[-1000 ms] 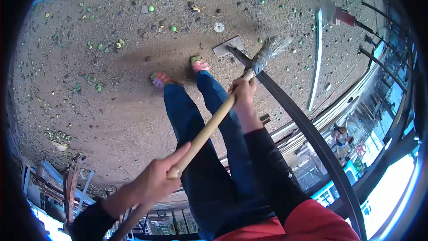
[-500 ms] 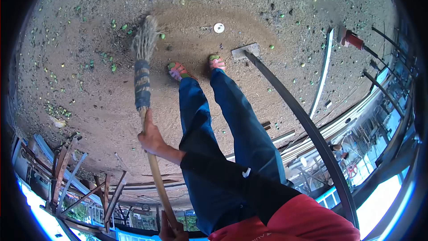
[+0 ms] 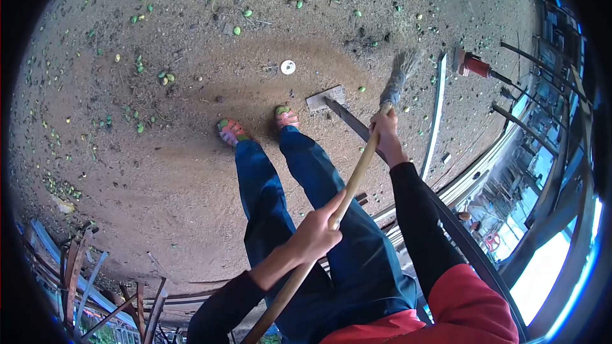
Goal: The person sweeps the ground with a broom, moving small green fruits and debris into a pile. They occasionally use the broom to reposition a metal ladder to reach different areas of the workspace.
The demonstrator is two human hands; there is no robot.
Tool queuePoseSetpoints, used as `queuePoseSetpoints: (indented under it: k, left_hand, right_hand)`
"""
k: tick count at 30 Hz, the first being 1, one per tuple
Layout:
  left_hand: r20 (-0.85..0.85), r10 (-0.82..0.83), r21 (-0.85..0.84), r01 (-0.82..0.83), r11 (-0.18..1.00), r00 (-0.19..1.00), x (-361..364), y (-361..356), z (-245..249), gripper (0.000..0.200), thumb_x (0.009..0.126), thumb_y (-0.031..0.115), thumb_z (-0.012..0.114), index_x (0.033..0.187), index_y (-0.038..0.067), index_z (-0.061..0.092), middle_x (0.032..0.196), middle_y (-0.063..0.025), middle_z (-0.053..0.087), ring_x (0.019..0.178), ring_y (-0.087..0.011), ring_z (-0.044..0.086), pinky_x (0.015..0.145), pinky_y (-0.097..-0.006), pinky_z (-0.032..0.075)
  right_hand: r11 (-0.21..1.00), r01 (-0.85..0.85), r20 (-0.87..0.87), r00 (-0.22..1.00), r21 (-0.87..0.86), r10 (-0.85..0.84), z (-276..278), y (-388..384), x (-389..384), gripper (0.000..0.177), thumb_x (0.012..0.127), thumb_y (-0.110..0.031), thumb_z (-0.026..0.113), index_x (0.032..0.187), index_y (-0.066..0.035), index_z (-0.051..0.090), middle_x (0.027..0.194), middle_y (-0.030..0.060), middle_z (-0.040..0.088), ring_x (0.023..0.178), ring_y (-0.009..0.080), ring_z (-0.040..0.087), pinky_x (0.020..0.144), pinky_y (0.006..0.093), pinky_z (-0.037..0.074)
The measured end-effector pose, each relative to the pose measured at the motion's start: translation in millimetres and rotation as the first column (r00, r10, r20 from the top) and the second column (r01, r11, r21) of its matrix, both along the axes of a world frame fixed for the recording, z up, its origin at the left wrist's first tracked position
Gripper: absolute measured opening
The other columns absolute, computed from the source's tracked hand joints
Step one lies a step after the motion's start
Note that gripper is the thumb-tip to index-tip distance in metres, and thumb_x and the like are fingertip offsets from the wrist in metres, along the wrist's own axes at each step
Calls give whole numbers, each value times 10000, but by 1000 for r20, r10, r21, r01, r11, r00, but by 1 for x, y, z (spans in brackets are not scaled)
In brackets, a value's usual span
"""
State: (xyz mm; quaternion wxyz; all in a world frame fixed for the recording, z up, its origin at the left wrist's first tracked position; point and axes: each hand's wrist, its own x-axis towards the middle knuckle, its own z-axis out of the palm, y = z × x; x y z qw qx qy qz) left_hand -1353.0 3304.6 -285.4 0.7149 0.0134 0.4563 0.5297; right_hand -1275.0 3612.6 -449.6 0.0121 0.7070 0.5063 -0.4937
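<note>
A broom with a long pale wooden handle reaches from the bottom of the view up to the right, its brush head over the dirt. My right hand is wrapped round the handle just below the wrapped base of the brush. Lower down, my left hand grips the same handle in front of my legs. The bristles look blurred and lie left of a pale strip on the ground. Between my feet and the brush stands a metal post on a flat square base plate.
Small green fruits lie scattered over the dirt. A white disc is ahead of my feet. A red object on a pole lies at the right. Wooden and metal lengths are heaped at the lower left. People are small at the right.
The broom head has swung from the left side across to the right, beyond the post. My right hand moved right with it, and my left hand rose from the bottom edge into fuller view.
</note>
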Motion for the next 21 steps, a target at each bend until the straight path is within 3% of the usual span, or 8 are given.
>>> queuePoseSetpoints:
  k: [4, 6, 10, 12, 13, 15, 17, 21]
  left_hand:
    - [-20, 43, -29, -43, 999, 999, 8, 24, -72, 856, 765, -72, 562, 1557, 71, 269, 821, -37, 547, 557, -134, 534, 485, -284, 465]
    - [107, 182, -147, -165, 975, 978, 15, -30, -82, 845, 762, -89, 551, 1551, 74, 297, 813, -28, 539, 551, -90, 521, 469, -242, 451]
    - [240, 450, -514, -281, 810, 860, 49, -128, 43, 893, 683, -141, 564, 1527, 67, 361, 856, -53, 582, 573, -78, 550, 471, -222, 464]
    - [125, 413, -668, -232, 707, 902, 83, -162, 116, 920, 686, -124, 572, 1548, 74, 317, 875, -84, 620, 587, -120, 584, 512, -248, 487]
    - [-61, 465, -576, -412, 706, 883, 96, -175, 149, 705, 850, -28, 562, 1524, 51, 372, 855, 5, 544, 644, -67, 462, 517, -211, 358]
    - [-78, 345, -949, -176, 263, 935, 78, -160, 193, 718, 812, -74, 504, 1511, 61, 406, 862, 8, 556, 631, -66, 454, 511, -208, 334]
    - [-283, 568, -870, -456, 187, 773, 85, -190, 226, 768, 754, -130, 485, 1505, 1, 386, 915, -8, 555, 687, -76, 470, 516, -197, 319]
    - [-246, 451, -765, -458, 454, 858, 57, -188, 242, 746, 798, -111, 501, 1520, 5, 357, 835, 23, 498, 684, -57, 447, 541, -173, 309]
  right_hand:
    - [998, -11, 192, 981, -69, 24, -94, 22, 14, 269, 788, 41, 556, 954, -101, 399, 675, 64, 496, 461, 174, 500, 361, 303, 414]
    - [983, -184, -51, 982, -7, 184, -115, -44, -4, 271, 808, 23, 548, 994, -113, 406, 684, 75, 513, 472, 173, 517, 358, 307, 409]
    - [925, -257, 169, 935, -280, 311, -41, -185, -29, 831, 843, -19, 513, 1547, -153, 92, 751, 133, 588, 499, 208, 578, 390, 351, 486]
    - [798, -477, 57, 845, -367, 532, 11, -248, -45, 881, 836, -34, 498, 1554, -52, -11, 882, 233, 652, 591, 270, 676, 454, 390, 541]
    - [752, -492, -32, 845, -439, 534, 42, -274, -65, 907, 825, -18, 488, 1554, -33, -50, 845, 247, 649, 591, 301, 675, 490, 397, 551]
    - [664, -589, -204, 798, -461, 567, 58, -343, -75, 923, 817, -13, 489, 1547, -13, -76, 812, 271, 642, 591, 348, 664, 522, 431, 546]
    - [626, -609, -320, 792, -487, 521, 70, -392, -97, 946, 812, -13, 504, 1546, -15, -92, 798, 265, 636, 587, 345, 657, 521, 433, 539]
    - [699, -574, -349, 817, -426, 458, 99, -369, -115, 984, 805, -9, 533, 1556, -44, -102, 767, 199, 615, 568, 282, 635, 489, 407, 518]
